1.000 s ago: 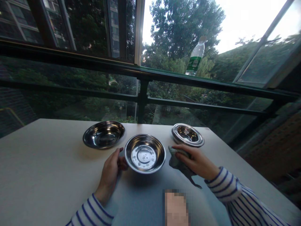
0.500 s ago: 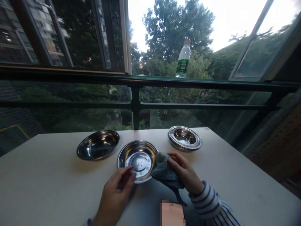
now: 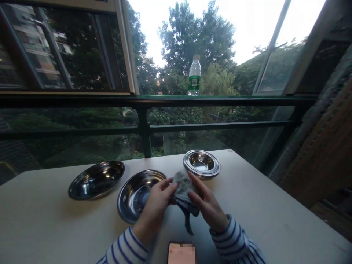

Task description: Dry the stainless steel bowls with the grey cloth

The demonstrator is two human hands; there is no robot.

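Observation:
A crumpled grey-green cloth (image 3: 183,185) is held up between my two hands, above the table. My left hand (image 3: 159,200) pinches its left edge between thumb and fingers. On the other side my right hand (image 3: 207,203) has its fingers against the cloth, and a dark strip of it dangles below. Just left of the cloth stands a shiny steel bowl (image 3: 129,200), partly hidden behind my left hand. Further left, a second steel bowl (image 3: 96,181) rests tilted on the table. A stack of steel bowls with wide rims (image 3: 189,165) sits behind the cloth to the right.
A phone (image 3: 181,255) lies at the near edge of the white table (image 3: 255,216). Behind the table runs a dark green railing (image 3: 165,101), with a plastic bottle (image 3: 194,79) standing on it. A patterned curtain or cloth (image 3: 316,146) hangs on the right.
My left hand has moved from the middle bowl to the right and taken hold of the cloth, which my right hand held alone. The view has turned slightly to the right.

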